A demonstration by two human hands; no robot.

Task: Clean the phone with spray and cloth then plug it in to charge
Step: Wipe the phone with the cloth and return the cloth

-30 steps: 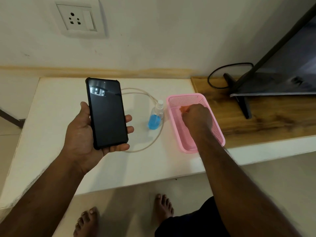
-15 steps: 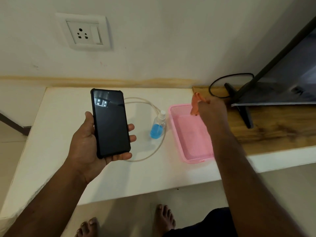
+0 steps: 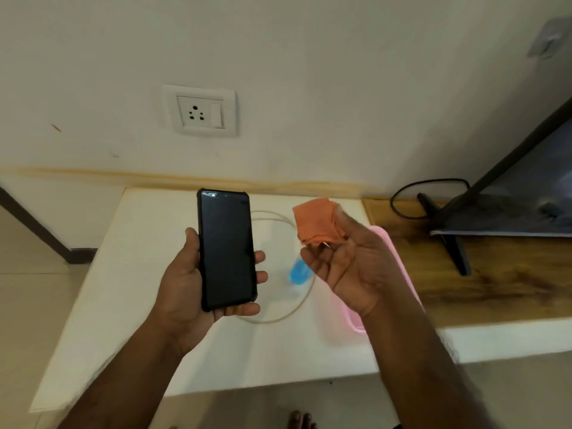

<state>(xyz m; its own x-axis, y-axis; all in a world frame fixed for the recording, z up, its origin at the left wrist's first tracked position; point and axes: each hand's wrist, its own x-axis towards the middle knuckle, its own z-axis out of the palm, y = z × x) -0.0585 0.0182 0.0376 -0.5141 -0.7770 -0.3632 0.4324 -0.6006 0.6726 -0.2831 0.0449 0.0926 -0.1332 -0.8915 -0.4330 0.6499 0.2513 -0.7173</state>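
The left hand [image 3: 188,292] grips the phone [image 3: 227,249] by its edges, screen dark and facing up, raised above the tabletop [image 3: 148,274]. Just to its right, the right hand [image 3: 349,267] pinches a folded orange cloth [image 3: 317,222] between thumb and fingertips, palm turned up. Behind that hand the blue spray bottle [image 3: 297,274] stands on the tabletop inside a loop of white cable [image 3: 278,318], beside a pink basket [image 3: 356,326]. A wall socket [image 3: 199,114] sits above.

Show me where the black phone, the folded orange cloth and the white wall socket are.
black phone [image 3: 227,252]: head view, middle of the dark screen.
folded orange cloth [image 3: 315,221]: head view, its flat face.
white wall socket [image 3: 195,116]: head view, between the pin holes.
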